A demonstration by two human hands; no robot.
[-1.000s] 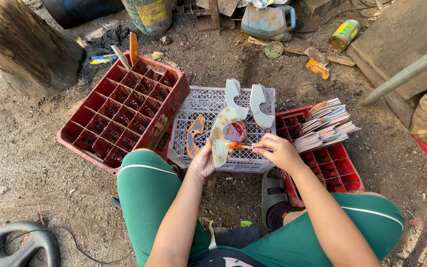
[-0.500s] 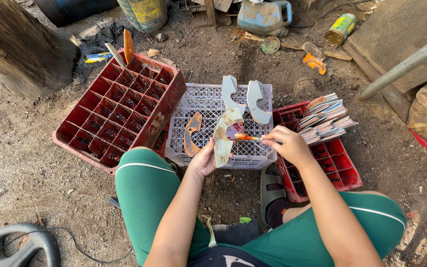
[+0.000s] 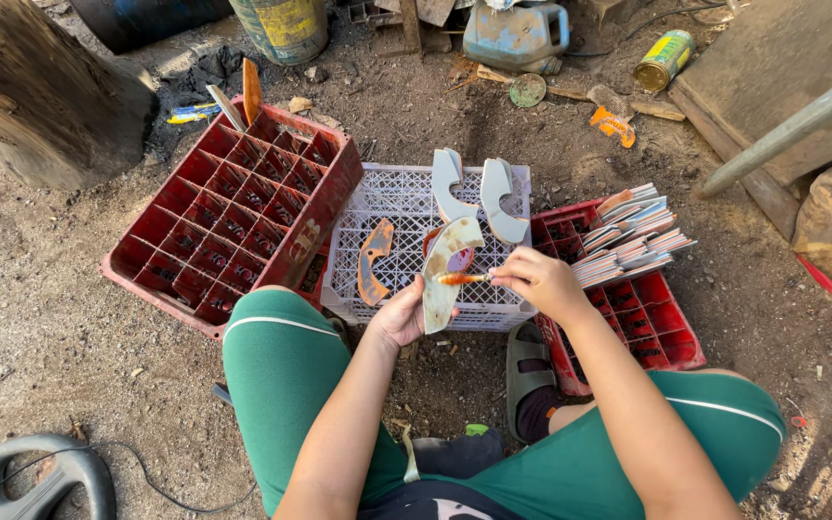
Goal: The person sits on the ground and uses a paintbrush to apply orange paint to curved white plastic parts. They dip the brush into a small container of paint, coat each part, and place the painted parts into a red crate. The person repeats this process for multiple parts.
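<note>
My left hand (image 3: 399,315) holds a pale curved crescent-shaped piece (image 3: 442,273) upright over the white plastic crate (image 3: 387,207). My right hand (image 3: 541,281) grips a small brush (image 3: 462,278) whose orange-stained tip touches the piece's face. Behind the piece sits a small round pot of red-orange paint (image 3: 460,258). An orange-coated curved piece (image 3: 374,260) lies flat on the white crate to the left. Two uncoated white curved pieces (image 3: 476,193) stand at the crate's far edge.
A tilted red divided crate (image 3: 233,212) stands left. Another red crate (image 3: 637,318) at right carries a stack of flat pieces (image 3: 633,236). Dirt ground all round; a wood stump (image 3: 45,91) far left, cans and a jug at the back, my green-trousered knees in front.
The view has drifted slightly. My right hand keeps the brush on the pale piece, moving it a little across the face; my left hand's hold is unchanged.
</note>
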